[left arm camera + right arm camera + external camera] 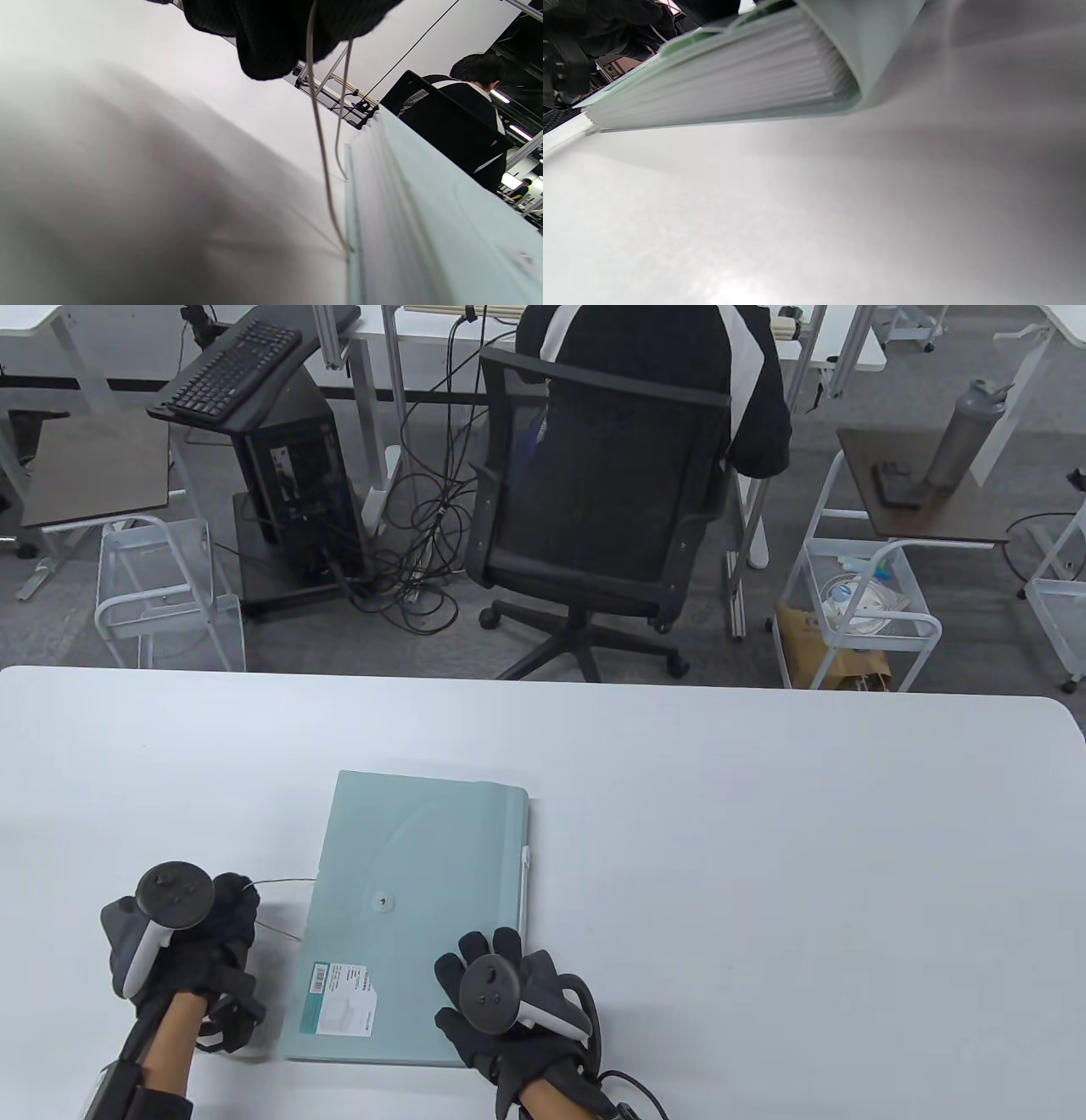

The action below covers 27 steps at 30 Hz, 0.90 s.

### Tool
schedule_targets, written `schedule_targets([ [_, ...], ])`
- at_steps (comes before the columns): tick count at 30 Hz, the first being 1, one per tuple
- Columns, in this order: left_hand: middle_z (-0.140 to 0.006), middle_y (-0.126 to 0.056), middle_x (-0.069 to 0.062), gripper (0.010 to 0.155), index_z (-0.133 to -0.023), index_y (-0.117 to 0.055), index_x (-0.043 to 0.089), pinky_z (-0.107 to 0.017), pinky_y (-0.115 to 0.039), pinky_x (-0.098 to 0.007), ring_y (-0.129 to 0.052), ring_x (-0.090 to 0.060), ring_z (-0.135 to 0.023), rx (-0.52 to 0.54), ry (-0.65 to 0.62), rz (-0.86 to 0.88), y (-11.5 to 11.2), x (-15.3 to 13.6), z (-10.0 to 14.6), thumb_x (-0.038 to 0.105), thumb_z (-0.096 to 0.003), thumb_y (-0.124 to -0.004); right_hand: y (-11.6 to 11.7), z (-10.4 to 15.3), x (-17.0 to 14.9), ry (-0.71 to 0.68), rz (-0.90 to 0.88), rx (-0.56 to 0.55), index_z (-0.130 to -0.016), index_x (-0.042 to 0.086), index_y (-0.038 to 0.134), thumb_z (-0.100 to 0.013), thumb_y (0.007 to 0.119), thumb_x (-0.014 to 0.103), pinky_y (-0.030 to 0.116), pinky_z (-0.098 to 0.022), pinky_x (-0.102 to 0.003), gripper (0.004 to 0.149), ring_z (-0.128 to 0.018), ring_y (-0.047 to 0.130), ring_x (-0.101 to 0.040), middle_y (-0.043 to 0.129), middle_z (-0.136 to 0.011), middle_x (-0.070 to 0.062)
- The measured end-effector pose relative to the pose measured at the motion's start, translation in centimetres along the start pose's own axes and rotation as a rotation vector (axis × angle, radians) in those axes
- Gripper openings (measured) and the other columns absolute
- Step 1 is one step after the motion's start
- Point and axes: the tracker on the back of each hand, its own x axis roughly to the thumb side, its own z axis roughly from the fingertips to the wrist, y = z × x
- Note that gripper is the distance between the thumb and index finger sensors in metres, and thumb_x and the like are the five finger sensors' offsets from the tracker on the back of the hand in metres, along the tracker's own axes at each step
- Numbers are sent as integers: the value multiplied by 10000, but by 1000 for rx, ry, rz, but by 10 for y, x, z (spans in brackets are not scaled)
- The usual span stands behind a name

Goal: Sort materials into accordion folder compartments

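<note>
Table view: accordion folder flat, closed on table. Right hand resting flat-fingered on folder's near right corner. Left hand just left of folder, pinching elastic cord.

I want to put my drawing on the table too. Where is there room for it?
Plenty of bare table lies right of the green folder, out to the table's right edge, and more between the folder and the far edge. The near-left part is crowded: the left hand holds the folder's string there, and the right hand rests on the folder's near corner.
</note>
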Motion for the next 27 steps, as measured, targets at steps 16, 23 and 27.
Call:
schedule_targets([
  [16, -834, -880, -20, 400, -895, -711, 299, -711, -465, -654, -666, -312, -910, -109, -51, 170, 1, 29, 7, 389, -510, -654, 1, -2, 0, 11, -10, 10, -1175, 193, 300, -705, 551, 400, 224, -706, -752, 571, -1021, -75, -461, 78, -1212, -116],
  [23, -890, -877, -5, 407, -916, -721, 335, -712, -399, -678, -668, -306, -926, -212, -70, 134, -7, 59, 1, 394, -517, -669, 2, -3, 0, 14, 5, 15, -1173, 199, 294, -704, 554, 405, 219, -708, -746, 574, -1022, -77, -452, 74, -1211, -112],
  [27, -889, -900, -21, 419, -920, -747, 315, -720, -434, -667, -695, -316, -916, -261, -73, 74, -17, 78, -2, 393, -513, -684, 2, -3, -1, 11, 3, 16, -1172, 203, 298, -703, 558, 408, 216, -710, -743, 574, -1025, -73, -446, 76, -1211, -112],
])
